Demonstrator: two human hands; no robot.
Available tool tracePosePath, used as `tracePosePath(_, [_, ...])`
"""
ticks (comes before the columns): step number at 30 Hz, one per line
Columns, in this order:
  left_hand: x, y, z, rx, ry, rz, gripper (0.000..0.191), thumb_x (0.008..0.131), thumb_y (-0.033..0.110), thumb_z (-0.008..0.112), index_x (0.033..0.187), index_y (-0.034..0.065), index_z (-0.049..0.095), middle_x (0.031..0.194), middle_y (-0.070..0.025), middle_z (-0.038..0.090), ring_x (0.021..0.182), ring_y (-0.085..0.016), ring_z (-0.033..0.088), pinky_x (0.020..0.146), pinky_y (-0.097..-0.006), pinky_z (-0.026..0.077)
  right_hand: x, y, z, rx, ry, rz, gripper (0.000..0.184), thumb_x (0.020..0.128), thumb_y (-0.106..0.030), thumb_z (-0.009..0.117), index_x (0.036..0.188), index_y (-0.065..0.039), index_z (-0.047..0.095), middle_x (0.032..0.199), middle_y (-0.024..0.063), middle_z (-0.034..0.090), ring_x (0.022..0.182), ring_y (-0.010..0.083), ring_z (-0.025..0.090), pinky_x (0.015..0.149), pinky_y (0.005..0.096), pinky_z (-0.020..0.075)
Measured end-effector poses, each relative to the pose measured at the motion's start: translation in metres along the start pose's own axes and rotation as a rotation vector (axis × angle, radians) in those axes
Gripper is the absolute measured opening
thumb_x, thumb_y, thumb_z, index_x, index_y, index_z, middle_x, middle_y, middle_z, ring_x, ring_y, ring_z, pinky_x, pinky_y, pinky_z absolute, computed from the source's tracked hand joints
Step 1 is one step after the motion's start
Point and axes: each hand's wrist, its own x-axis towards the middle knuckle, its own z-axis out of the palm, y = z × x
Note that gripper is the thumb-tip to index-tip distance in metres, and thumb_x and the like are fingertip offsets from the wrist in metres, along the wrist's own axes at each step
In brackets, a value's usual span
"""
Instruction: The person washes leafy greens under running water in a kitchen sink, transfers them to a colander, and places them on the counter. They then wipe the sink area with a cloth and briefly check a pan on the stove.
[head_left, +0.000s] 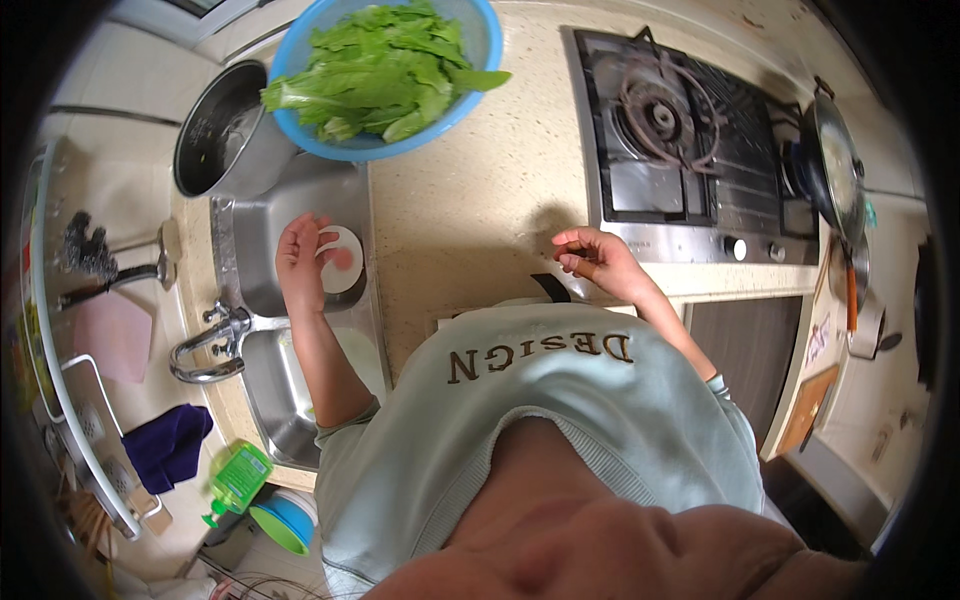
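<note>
My left hand (301, 251) hovers over the far basin of the steel sink (262, 225), fingers loosely bent and apart, and I see nothing held in it. Just beside and beneath its fingers is a white round disc (346, 279), a small plate or a drain cover; whether they touch is unclear. Above the counter (465, 202), close to the front left corner of the gas hob (652, 202), my right hand (596, 259) is half curled with a gap between thumb and fingers. A flat black strip (551, 287) lies near it at the counter's front edge.
A blue basin (484, 45) of green leaf lettuce (382, 75) and a deep metal pot (225, 135) stand at the back left. The faucet (214, 349), a green soap bottle (238, 480) and a purple cloth (169, 446) are left. A wok (836, 172) sits on the right burner.
</note>
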Motion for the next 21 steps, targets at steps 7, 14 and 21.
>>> tracePosePath(7, [0.004,0.004,0.053,0.242,-0.238,0.136,0.026,0.093,0.014,0.057,0.116,0.0031,0.055,0.098,-0.0039,0.064,0.082,-0.01,0.061,0.067,-0.0211,0.045,-0.049,0.023,-0.006,-0.199,0.088,0.134,0.01,0.087,-0.004,0.065,0.078,-0.004,0.06,0.068,-0.0047,0.056,0.063,0.0026,0.048,0.056,0.0199,0.0408])
tracePosePath(14, [-0.01,-0.035,0.084,0.352,-0.48,0.105,0.03,0.094,0.017,0.055,0.121,0.0044,0.053,0.105,-0.0032,0.063,0.087,-0.012,0.061,0.073,-0.024,0.047,-0.079,0.051,-0.015,-0.21,0.242,0.129,0.015,0.088,-0.013,0.066,0.078,-0.002,0.061,0.062,-0.0037,0.05,0.058,0.0046,0.039,0.053,0.0227,0.0368])
tracePosePath(21, [-0.052,-0.054,0.09,0.449,-0.394,0.162,0.026,0.091,0.01,0.058,0.116,0.0038,0.056,0.087,-0.0011,0.061,0.074,-0.008,0.056,0.066,-0.0216,0.045,-0.106,0.075,-0.026,-0.21,0.223,0.088,0.008,0.088,-0.01,0.065,0.092,-0.003,0.063,0.069,-0.0008,0.057,0.062,0.0059,0.047,0.058,0.0229,0.0419])
